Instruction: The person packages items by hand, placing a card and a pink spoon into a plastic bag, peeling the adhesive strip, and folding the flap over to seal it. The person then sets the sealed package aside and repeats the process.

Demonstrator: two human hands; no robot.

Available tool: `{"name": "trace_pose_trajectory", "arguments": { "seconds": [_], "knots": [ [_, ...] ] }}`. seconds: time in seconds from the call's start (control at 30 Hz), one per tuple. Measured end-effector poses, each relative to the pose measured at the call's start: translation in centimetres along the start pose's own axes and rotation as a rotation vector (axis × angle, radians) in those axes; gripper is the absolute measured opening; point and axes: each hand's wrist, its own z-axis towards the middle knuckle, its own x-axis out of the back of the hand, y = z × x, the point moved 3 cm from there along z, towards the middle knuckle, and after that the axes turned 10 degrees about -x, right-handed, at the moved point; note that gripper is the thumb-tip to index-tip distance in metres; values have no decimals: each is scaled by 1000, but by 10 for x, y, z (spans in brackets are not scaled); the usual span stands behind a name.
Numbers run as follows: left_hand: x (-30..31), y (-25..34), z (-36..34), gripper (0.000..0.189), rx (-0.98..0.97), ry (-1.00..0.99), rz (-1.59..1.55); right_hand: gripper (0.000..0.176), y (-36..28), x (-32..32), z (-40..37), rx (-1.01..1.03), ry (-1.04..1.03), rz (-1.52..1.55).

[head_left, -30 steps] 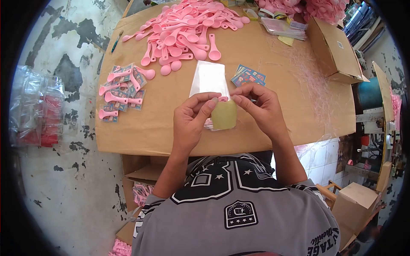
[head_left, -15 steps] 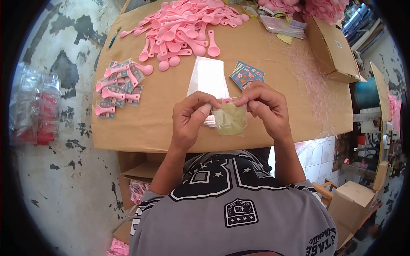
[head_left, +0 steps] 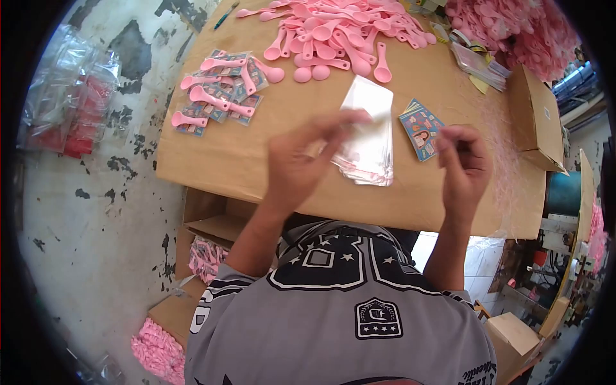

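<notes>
My left hand (head_left: 301, 160) is blurred by motion above a stack of clear plastic bags (head_left: 369, 151). At its fingertips a small clear plastic bag shows only as a faint, pale smear. My right hand (head_left: 465, 170) is raised at the right with thumb and curled fingers pressed together; anything in that pinch is too small to make out. Just left of the right fingertips, blue printed cards (head_left: 420, 131) lie fanned on the brown-covered table (head_left: 308, 93).
Pink measuring spoons (head_left: 340, 32) are heaped at the table's back. Bagged spoons with cards (head_left: 221, 93) lie at the left. A cardboard box (head_left: 536, 119), thin pinkish strips (head_left: 494, 128) and packs of clear bags (head_left: 478, 64) are at the right.
My hands have moved apart; both were pinching the top of a clear bag with a yellow-green tint. My right hand has gone right. The camera view has shifted.
</notes>
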Motion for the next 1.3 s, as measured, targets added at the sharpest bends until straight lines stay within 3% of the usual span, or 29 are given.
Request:
{"name": "trace_pose_trajectory", "arguments": {
  "seconds": [0.07, 0.13, 0.23, 0.27, 0.37, 0.47, 0.5, 0.57, 0.7, 0.8, 0.9, 0.97, 1.07, 1.13, 1.23, 1.3],
  "knots": [
    [35, 9, 12, 34, -274, 168, 407, 17, 1, 22, 4, 49, 122, -107],
    [66, 15, 19, 34, -294, 245, 604, 18, -3, 44, 3, 60, 249, -262],
    [92, 18, 26, 32, -114, 181, 833, 30, -20, 63, 3, 104, 270, -872],
    [99, 13, 22, 30, -111, 180, 833, 39, -5, 77, -2, 137, 282, -1204],
    [97, -11, 7, 25, -34, 126, 802, 40, 25, 99, -17, -184, 379, -1415],
    [50, -28, 4, 24, 199, -27, 726, 41, 11, 77, -7, -33, 363, -1316],
    [32, -34, 6, 27, 285, -84, 701, 42, 12, 69, -2, -101, 287, -1198],
    [6, -44, 9, 29, 232, -184, 791, 42, 15, 50, 8, -218, 144, -952],
    [-4, -63, 8, 31, 175, -296, 786, 37, 26, 33, 15, -256, 113, -910],
    [4, -71, 6, 30, 344, -259, 682, 32, 37, 41, 18, -348, 143, -716],
    [4, -65, 8, 29, 316, -86, 658, 28, 48, 49, 18, -429, 141, -555],
    [0, -62, 7, 27, 204, -146, 780, 24, 51, 52, 20, -380, 159, -509],
    [0, -66, 6, 26, 185, -219, 816, 18, 46, 70, 23, -245, 288, -791],
    [2, -71, 4, 26, 202, -227, 784, 16, 30, 88, 25, 55, 551, -1254],
    [10, -76, 5, 25, 266, -155, 666, 18, 6, 119, 26, 16, 634, -1147],
    [14, -73, 7, 23, 399, -74, 514, 19, 12, 140, 28, -49, 595, -589]
  ]
}}
